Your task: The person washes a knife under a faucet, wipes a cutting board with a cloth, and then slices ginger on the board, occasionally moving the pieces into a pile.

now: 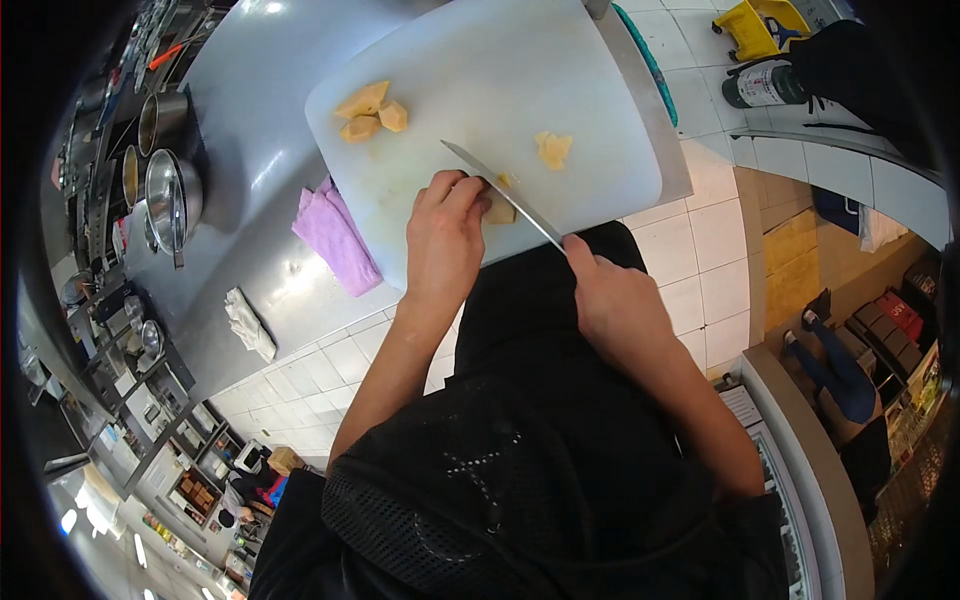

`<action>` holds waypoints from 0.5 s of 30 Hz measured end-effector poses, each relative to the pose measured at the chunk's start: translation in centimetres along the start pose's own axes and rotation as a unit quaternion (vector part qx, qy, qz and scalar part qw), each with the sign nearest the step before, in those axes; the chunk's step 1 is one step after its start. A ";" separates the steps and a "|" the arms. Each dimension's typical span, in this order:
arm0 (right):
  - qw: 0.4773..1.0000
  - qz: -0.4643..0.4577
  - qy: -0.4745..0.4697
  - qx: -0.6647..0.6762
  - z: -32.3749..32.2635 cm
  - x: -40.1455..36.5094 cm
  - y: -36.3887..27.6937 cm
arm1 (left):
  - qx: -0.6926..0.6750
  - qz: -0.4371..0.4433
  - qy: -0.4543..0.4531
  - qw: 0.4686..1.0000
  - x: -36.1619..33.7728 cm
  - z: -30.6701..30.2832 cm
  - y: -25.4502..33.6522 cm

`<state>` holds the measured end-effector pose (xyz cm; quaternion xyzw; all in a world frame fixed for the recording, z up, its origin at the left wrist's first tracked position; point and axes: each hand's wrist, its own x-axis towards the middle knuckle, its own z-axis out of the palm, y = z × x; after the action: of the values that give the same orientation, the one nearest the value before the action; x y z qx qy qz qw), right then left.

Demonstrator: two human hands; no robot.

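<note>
My left hand (443, 240) presses down on a pale yellow piece of food (499, 211) at the near edge of a white cutting board (500, 90). My right hand (615, 300) grips the handle of a long knife (500, 190), whose blade lies across that piece right beside my left fingers. Three yellow chunks (368, 110) sit grouped at the board's left side. A smaller cut bit (553, 148) lies to the right of the blade.
The board rests on a steel counter (260, 120). A pink cloth (335, 238) lies at the board's left edge and a white rag (250, 325) near the counter's corner. Metal pots (170, 195) stand at the far left. A yellow mop bucket (760, 25) stands on the tiled floor.
</note>
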<state>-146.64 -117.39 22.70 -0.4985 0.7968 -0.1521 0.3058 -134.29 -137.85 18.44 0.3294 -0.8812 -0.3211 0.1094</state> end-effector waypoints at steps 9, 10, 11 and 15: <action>0.995 0.046 -0.085 -0.004 -5.4 -4.4 -2.4 | 0.002 0.024 0.038 0.999 -0.4 0.7 -0.5; 0.996 0.041 -0.082 -0.003 -5.3 -4.3 -2.4 | 0.002 0.023 0.038 0.999 -0.5 0.7 -0.6; 0.996 0.042 -0.083 -0.003 -5.3 -4.2 -2.4 | 0.001 0.023 0.037 0.999 -0.5 0.7 -0.6; 0.997 0.030 -0.072 -0.009 -2.5 -1.4 -1.5 | 0.015 0.030 0.027 0.999 -0.4 0.6 -0.6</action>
<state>-146.80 -117.01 25.90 -0.4864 0.7888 -0.0997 0.3622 -133.91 -137.65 17.62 0.3134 -0.8919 -0.2955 0.1377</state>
